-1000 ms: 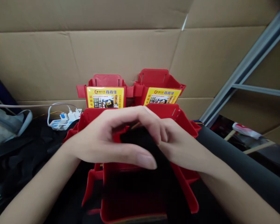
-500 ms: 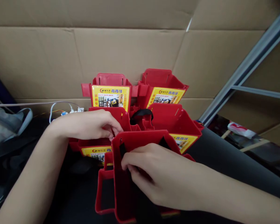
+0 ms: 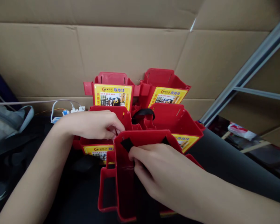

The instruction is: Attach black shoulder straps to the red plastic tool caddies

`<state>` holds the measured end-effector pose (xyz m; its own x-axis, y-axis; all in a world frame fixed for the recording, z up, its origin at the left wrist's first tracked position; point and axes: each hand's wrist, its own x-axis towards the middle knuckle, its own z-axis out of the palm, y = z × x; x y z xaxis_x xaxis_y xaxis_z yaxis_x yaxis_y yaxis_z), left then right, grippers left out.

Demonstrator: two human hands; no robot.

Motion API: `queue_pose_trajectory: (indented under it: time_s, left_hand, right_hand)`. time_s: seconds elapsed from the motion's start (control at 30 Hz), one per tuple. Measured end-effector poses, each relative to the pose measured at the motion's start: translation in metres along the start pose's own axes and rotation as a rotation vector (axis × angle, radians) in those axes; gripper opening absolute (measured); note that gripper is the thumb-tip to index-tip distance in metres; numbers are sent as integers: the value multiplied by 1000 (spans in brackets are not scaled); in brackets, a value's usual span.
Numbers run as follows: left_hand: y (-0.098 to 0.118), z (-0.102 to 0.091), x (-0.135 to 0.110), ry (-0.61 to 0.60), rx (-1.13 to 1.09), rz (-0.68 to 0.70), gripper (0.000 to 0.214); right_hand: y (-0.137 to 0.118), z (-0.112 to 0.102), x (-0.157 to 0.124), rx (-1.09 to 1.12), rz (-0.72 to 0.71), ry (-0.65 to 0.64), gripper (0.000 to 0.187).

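Note:
Nearest to me is a red plastic tool box (image 3: pixel 126 189) with loops on its side and slots in its back wall. A black webbing strap (image 3: pixel 127 144) comes through the left slot into the box. My right hand (image 3: pixel 151 168) is closed on this strap inside the box, fingers curled. Behind the wall's upper left corner, my left hand (image 3: pixel 105 126) is bent down with its fingers pinched together; its fingertips are partly hidden, so what they hold cannot be made out. A second black strap end (image 3: pixel 165 141) shows at the right slot.
Several more red boxes stand behind, among them one at back left (image 3: pixel 113 79) and one at right (image 3: pixel 171 116), bearing yellow labels. A cardboard wall (image 3: pixel 130 53) rises behind them. A power strip with plugs (image 3: pixel 72 110) lies left; a metal frame (image 3: pixel 247 71) leans right.
My right hand has pulled the strap slightly right and away from the left slot, so more of it shows. The left hand stays at the corner. The view has shifted slightly.

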<state>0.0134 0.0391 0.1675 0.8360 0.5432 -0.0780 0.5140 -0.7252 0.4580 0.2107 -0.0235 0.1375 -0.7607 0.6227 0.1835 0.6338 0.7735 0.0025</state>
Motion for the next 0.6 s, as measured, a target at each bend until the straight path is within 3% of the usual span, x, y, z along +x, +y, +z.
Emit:
queue_pose_trajectory:
  time_s: [0.4, 0.6]
  left_hand:
    - [3, 1, -3, 13, 16, 12, 23]
    - [4, 2, 1, -6, -8, 15, 24]
  right_hand:
    - [-13, 0, 4, -111, 59, -23, 11]
    - [-10, 5, 7, -121, 12, -36, 13]
